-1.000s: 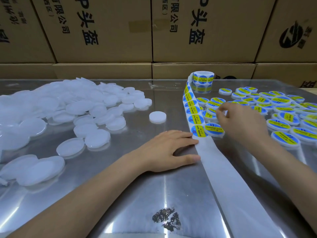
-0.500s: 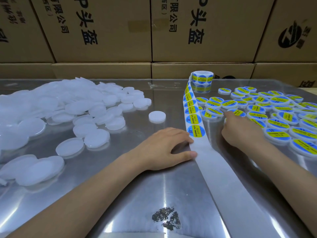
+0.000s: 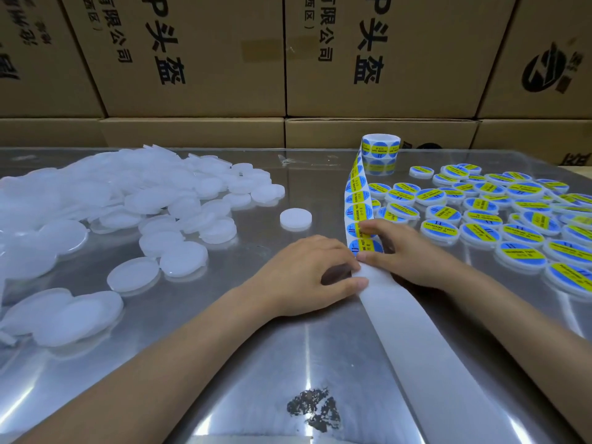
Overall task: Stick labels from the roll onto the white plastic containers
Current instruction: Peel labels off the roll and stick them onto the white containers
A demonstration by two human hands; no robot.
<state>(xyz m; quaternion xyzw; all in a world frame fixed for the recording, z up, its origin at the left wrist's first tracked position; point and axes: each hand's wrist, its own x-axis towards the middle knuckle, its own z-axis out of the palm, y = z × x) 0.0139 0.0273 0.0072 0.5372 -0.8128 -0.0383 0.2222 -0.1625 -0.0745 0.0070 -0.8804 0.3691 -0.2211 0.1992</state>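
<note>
Label strip (image 3: 359, 209): blue-and-yellow round labels on white backing, running from the upright roll (image 3: 380, 147) at the table's far edge toward the viewer; the near stretch of backing (image 3: 426, 341) is bare.

Right hand (image 3: 407, 251): lying across the strip, fingers curled over the nearest two labels, thumb tip at the lowest label's edge. Whether a label is actually pinched cannot be told. Half a second ago this hand was right of the strip among the labelled pieces; it has since crossed onto the strip.

Left hand (image 3: 307, 274): resting on the table just left of the strip, fingers relaxed, thumb and index tips touching the backing; unmoved since earlier.

Single white container (image 3: 295, 219): unlabelled, alone, left of the strip, beyond the left hand.

Unlabelled containers (image 3: 121, 203): a heap on the left side.

Labelled containers (image 3: 480, 216): spread flat on the right side.

Table (image 3: 224, 363): reflective metal, with a dark scuffed patch (image 3: 315, 408) near the front edge.

Cardboard boxes (image 3: 192, 59): stacked behind, printed in black.
</note>
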